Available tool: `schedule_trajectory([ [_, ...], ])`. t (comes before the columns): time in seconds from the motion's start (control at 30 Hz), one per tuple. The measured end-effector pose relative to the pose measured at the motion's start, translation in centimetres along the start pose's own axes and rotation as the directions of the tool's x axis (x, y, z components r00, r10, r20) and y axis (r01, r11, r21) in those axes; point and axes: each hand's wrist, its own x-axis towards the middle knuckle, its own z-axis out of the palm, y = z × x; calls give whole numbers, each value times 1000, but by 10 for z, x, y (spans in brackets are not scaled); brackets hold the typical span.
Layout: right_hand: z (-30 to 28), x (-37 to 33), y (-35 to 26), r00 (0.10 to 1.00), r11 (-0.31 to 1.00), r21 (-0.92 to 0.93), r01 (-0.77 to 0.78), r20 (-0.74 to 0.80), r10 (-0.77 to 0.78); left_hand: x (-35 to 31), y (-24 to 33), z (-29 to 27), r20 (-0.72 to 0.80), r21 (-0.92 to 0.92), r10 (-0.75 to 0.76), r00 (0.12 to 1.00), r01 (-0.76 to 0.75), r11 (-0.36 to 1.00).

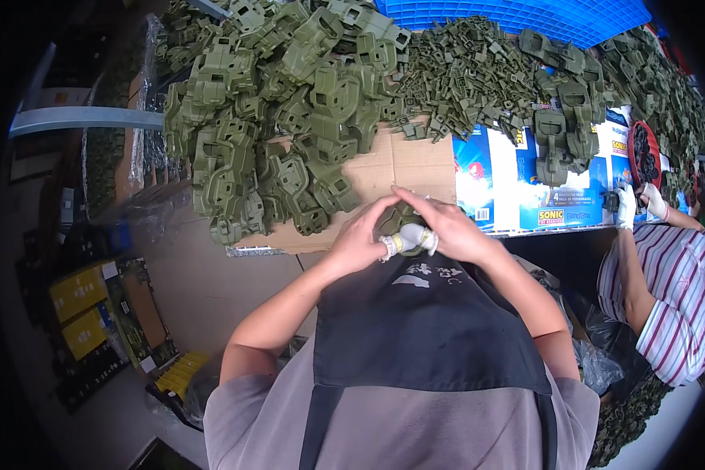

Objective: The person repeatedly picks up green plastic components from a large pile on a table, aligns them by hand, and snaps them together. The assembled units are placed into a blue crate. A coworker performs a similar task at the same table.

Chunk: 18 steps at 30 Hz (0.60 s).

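Close to my apron, at the near edge of the work surface, my left hand and my right hand close together round an olive-green plastic part. Its shape is mostly hidden by my fingers. Fingertips of both hands lean toward each other over its far side, while the thumbs, in white coverings, press on its near side. Beyond my hands lies bare brown cardboard. A high heap of large olive-green plastic parts stands to the left, and small green plastic pieces are piled beyond.
Blue crates stand at the back. More green parts lie on printed blue-and-white card at right, where a person in a striped shirt works with gloved hands. A metal bar juts in at left.
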Motion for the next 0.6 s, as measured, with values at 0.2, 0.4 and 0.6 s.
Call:
schedule_trajectory([
  [0.2, -21, -7, 15, 973, 937, 285, -202, 167, 159, 10, 14, -4, 111, 218, -25, 994, 0, 976],
  [0.4, -1, -5, 40, 949, 978, 128, -164, 291, 121, 6, -2, 9, 9, 312, 88, 996, -86, 946],
  [0.6, -10, -3, 31, 920, 985, 7, -172, 358, 158, 11, -10, 16, -83, 107, 41, 996, -32, 994],
])
